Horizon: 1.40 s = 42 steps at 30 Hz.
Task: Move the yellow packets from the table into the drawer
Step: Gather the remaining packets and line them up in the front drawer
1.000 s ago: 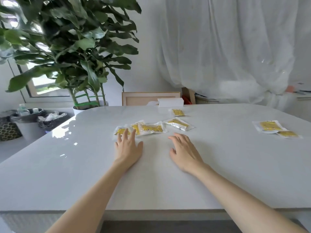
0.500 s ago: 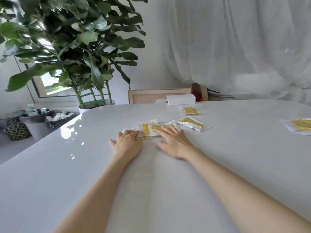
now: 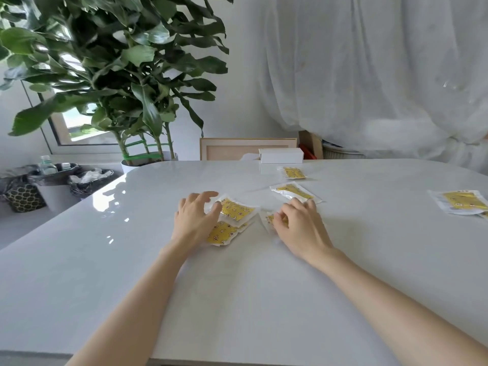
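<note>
Table [image 3: 237, 299]: white, glossy, with a rounded far edge. White box [image 3: 281, 155]: lies flat at the table's far edge, 12 o'clock. Framed panel [image 3: 237, 149]: light wood, upright just behind the box. Plant [image 3: 118, 70]: large-leaved, at 10 o'clock, in a white pot [image 3: 126, 166] beyond the table edge. Bins [image 3: 89, 180]: lined with dark bags, at 9 o'clock on the floor. Window [image 3: 79, 128]: behind the plant. Curtain [image 3: 383, 75]: white, sheer, at 1 to 2 o'clock.
</note>
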Motion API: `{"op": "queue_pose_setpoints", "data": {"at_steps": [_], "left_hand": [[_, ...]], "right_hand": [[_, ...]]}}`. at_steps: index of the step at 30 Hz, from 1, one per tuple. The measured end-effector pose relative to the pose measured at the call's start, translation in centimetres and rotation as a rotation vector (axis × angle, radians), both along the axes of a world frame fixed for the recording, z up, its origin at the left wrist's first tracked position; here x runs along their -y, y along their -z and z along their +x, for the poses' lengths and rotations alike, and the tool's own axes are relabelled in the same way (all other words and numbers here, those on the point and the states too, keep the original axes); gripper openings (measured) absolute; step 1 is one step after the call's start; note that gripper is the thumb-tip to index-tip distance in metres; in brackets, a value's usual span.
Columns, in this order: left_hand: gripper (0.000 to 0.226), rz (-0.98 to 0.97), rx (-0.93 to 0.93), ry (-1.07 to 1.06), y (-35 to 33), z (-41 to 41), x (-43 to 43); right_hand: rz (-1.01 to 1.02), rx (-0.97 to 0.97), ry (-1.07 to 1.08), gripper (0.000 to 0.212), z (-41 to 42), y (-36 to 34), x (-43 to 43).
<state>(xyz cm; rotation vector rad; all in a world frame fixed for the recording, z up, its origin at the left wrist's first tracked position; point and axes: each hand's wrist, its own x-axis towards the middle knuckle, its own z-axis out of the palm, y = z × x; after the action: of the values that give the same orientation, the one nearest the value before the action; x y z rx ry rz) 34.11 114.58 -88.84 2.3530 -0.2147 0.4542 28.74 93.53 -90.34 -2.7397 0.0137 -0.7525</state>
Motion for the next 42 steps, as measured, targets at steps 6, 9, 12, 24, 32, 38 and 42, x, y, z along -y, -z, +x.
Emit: {"op": "queue_pose_setpoints", "data": {"at_steps": [6,9,12,24,32,38,42], "left_hand": [[0.075,0.156,-0.286,-0.085,0.6,0.5,0.6],[0.073,0.071,-0.268,-0.123,0.5,1.1,0.9],[0.081,0.041,-0.322,-0.132,0.3,1.4,1.3],[0.049,0.016,-0.298,-0.123,0.4,1.4,6.4],[0.017,-0.664,-0.026,0.238,-2.2,-1.3,7.5],[0.008,-0.672,0.032,0.263,-2.2,-1.6,8.2],[0.008,-0.634,0.007,0.334,-2.4,-2.1,8.7]], "right_hand": [[0.239,-0.229,0.070,0.038,-0.1,0.0,1.7],[0.338,-0.253,0.056,0.060,-0.5,-0.2,1.9],[0.511,-0.260,-0.002,0.082,-0.8,-0.6,2.3],[0.736,-0.366,-0.127,0.094,-1.6,-1.9,4.1],[0.944,-0.418,-0.128,0.074,-2.6,-3.3,7.3],[1.105,-0.295,-0.198,0.069,-3.3,-5.2,7.6],[0.859,-0.186,-0.274,0.044,-3.6,-6.4,7.3]]}}
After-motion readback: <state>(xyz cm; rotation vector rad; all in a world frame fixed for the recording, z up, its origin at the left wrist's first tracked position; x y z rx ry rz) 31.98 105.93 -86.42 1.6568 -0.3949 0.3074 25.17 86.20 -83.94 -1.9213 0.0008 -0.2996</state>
